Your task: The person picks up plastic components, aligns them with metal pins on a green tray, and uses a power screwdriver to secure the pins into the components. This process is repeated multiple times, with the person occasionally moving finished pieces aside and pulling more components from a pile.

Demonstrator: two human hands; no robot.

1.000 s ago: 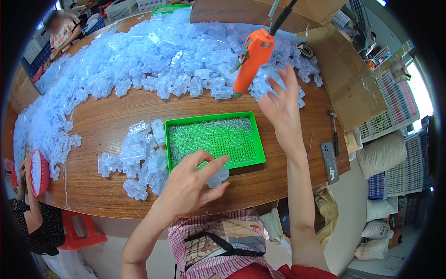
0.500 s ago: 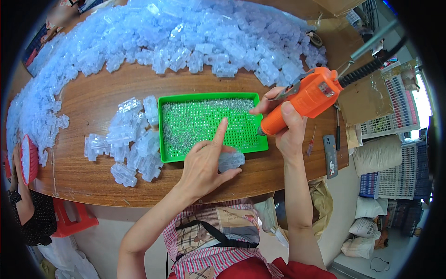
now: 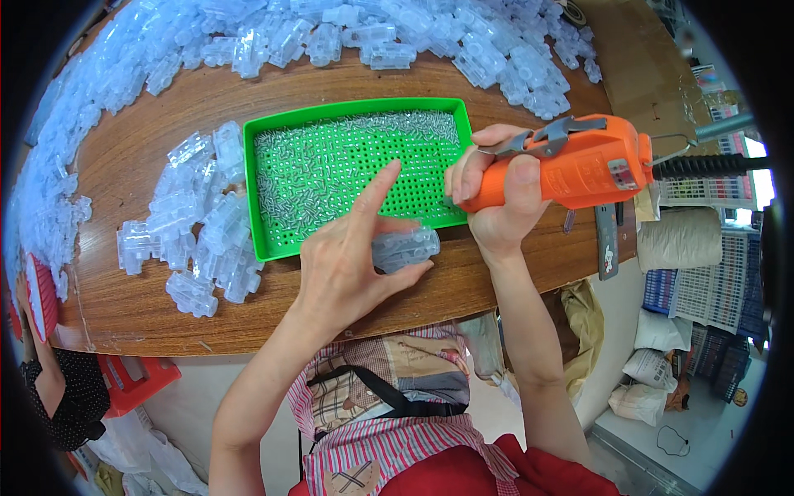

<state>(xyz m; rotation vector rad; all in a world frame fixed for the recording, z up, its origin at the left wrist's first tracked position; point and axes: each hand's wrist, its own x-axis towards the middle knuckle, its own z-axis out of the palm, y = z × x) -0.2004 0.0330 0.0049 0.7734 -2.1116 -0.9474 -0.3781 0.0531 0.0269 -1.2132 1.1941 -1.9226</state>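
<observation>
Green tray (image 3: 273, 132) of small screws (image 3: 331, 165); left hand (image 3: 347, 264) fingers gripping clear plastic part (image 3: 405, 248), right hand (image 3: 496, 198) gripping orange screwdriver (image 3: 579, 169).

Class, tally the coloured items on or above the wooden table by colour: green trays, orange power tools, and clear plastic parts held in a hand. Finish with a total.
Green tray: 1
Orange electric screwdriver, held in the right hand: 1
Clear plastic part held in the left hand: 1
Total: 3
</observation>
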